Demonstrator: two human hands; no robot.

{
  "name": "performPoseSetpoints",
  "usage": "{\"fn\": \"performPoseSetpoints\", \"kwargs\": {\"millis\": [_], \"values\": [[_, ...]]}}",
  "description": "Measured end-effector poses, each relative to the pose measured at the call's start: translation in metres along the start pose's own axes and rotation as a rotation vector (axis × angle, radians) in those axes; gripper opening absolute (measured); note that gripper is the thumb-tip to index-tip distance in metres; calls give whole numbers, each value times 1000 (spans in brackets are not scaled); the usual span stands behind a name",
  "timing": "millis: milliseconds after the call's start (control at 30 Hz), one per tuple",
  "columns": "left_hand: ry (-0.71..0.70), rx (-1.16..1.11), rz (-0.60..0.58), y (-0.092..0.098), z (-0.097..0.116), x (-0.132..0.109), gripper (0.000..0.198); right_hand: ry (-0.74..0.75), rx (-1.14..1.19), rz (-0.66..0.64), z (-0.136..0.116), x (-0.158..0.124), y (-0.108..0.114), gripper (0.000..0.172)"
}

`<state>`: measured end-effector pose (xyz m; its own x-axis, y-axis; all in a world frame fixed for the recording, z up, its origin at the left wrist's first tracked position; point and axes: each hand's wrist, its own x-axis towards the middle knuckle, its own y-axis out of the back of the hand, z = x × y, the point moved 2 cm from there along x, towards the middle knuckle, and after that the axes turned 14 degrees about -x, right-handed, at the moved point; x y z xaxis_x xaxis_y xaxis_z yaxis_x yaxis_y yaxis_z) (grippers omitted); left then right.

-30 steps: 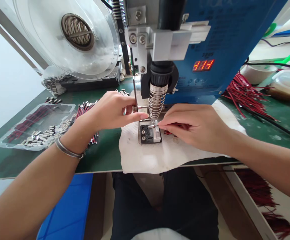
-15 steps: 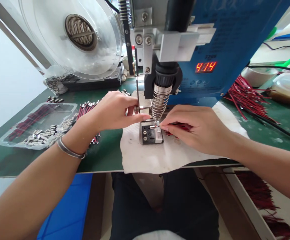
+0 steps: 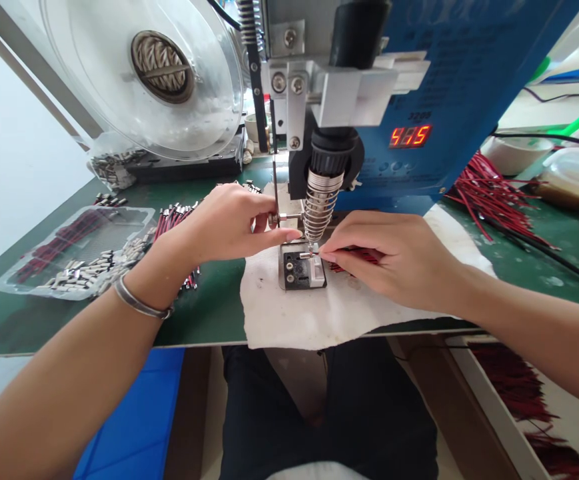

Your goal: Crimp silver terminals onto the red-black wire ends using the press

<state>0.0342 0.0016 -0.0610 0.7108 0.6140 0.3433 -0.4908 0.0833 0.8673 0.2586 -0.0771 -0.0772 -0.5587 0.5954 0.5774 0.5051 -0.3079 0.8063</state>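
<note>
My right hand (image 3: 394, 257) pinches a thin wire between thumb and forefinger. The wire's end is at a small metal connector (image 3: 308, 255) lying in the black and white holding fixture (image 3: 302, 273). Directly above it is the soldering iron (image 3: 322, 200), its tip close to the connector and wrapped by a coil spring. My left hand (image 3: 244, 220) is left of the iron with the thumb stretched out and the other fingers partly curled. Its forefinger is beside a small metal knob (image 3: 272, 219) on the solder feed; whether it touches cannot be told.
A blue control box (image 3: 449, 87) with a lit red display stands behind. To the left are a clear plastic tray (image 3: 72, 260) of metal connectors and a large clear reel (image 3: 89, 73). Red wires (image 3: 494, 193) lie at right. White cloth (image 3: 289, 320) lies under the fixture.
Both hands stay almost where they were. The display reading has gone from 414 to what looks like 415 or 515.
</note>
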Motion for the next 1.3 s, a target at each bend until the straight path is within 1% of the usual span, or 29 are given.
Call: {"fn": "performPoseSetpoints", "kwargs": {"millis": [367,667,1033,1133,1300], "values": [[33,18,-17,0,0,0,54,11,-2,14,0,0,-1,17],[69,22,-54,1,3,1,48,-3,9,2,1,0,0,16],[-42,6,1,1,2,-1,53,-34,12,-22,0,0,1,19],[-40,-3,3,1,2,0,54,-37,17,-18,0,0,1,20],[-12,9,-13,1,1,0,50,-28,14,-16,0,0,0,19]]}}
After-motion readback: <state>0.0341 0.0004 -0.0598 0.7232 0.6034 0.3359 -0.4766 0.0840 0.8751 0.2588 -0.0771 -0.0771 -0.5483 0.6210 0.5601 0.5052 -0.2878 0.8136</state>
